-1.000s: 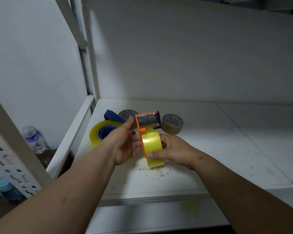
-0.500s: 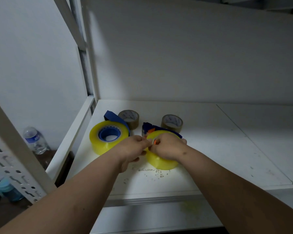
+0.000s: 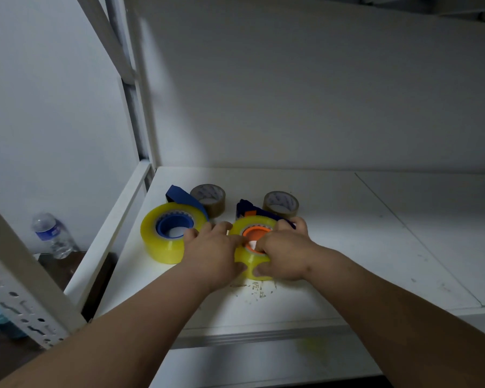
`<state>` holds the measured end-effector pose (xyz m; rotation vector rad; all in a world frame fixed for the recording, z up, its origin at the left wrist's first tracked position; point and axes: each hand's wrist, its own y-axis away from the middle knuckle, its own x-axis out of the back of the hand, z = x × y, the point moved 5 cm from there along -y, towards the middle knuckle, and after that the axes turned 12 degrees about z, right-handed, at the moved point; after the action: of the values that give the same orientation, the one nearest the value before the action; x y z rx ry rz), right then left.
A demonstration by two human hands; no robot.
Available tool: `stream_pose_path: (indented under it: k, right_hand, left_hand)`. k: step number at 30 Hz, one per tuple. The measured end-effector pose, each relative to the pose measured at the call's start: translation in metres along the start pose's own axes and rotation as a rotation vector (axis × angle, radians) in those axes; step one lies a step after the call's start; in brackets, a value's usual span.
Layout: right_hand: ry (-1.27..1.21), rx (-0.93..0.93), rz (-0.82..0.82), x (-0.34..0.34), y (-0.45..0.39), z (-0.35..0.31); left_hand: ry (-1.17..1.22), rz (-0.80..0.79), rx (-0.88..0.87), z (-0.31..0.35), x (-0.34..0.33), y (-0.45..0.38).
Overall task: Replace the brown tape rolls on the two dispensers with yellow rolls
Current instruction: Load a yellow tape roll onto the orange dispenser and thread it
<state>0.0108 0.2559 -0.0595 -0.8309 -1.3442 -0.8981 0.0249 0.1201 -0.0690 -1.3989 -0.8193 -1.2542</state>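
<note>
Nearest you, your forearms reach in over the front lip of the white shelf (image 3: 347, 247), and a scatter of small dark specks (image 3: 254, 288) lies just in front of the work. Your left hand (image 3: 212, 249) and right hand (image 3: 284, 252) meet on the nearer yellow roll (image 3: 249, 260), which lies flat on the shelf with its orange hub (image 3: 254, 233) facing up. Each grip is closed on that roll: thumbs press its near wall, fingers curl over the top rim toward the hub. Both hands are equally near, one on each flank, so the roll sits directly between and under your palms, its axis upright. The dark blue body of its dispenser (image 3: 245, 208) pokes out behind the roll, pointing away from you; any seating push, as I judge it, goes straight down along that upright axis.

Just left, touching your left knuckles, the second yellow roll (image 3: 163, 247) already sits on a blue hub (image 3: 174, 226), its blue dispenser arm (image 3: 179, 196) running back. Beyond, two brown rolls (image 3: 209, 198) stand loose near the back wall, apart from both dispensers. The swap looks nearly finished.
</note>
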Motion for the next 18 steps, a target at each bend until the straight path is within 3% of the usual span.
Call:
stream_pose_path:
  k: [5,12,18]
  right_hand:
    - [0.010,-0.039,0.127,0.000,-0.018,-0.013]
    - [0.021,0.026,0.027,-0.007,-0.026,0.001]
    - [0.056,0.015,0.092,-0.015,-0.044,0.006]
  left_hand:
    - [-0.059,0.109,-0.024,-0.009,0.005,-0.012]
    - [-0.058,0.082,-0.052,-0.017,-0.004,-0.014]
    - [-0.066,0.131,0.161,-0.044,0.002,-0.019]
